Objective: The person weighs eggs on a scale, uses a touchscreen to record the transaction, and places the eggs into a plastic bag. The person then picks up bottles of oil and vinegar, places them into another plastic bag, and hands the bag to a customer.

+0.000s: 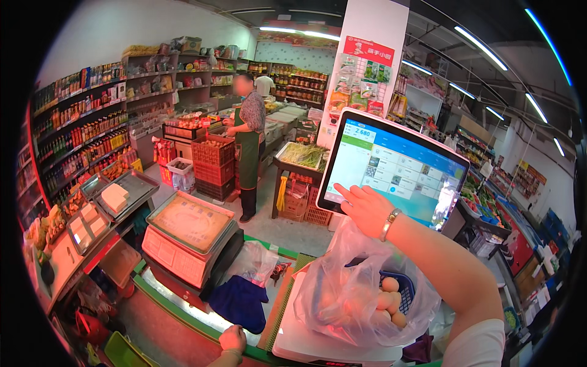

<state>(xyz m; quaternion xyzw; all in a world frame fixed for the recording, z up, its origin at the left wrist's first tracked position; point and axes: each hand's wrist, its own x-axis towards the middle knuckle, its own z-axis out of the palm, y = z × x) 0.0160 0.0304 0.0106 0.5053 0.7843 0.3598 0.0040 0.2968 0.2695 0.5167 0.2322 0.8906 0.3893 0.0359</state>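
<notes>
My right hand (367, 206), a metal bracelet at its wrist, reaches to the lower left of a touchscreen scale display (403, 169). Its index finger points at the screen, and the fingers hold nothing. Below that arm a clear plastic bag (339, 298) with several brown eggs (390, 300) sits on the flat white scale platform (293, 335). Part of a blue plastic basket (406, 293) shows through or behind the bag. My left hand (233, 338) rests curled at the counter's near edge, close to a dark blue cloth (240, 300), with nothing visible in it.
Left of the cloth stands a second scale (183, 238) with a metal tray. Keys (279, 271) lie near a loose plastic bag (252, 261). Tofu blocks (114, 198) sit in trays further left. A person in a green apron (247, 147) stands by stacked red crates (213, 160).
</notes>
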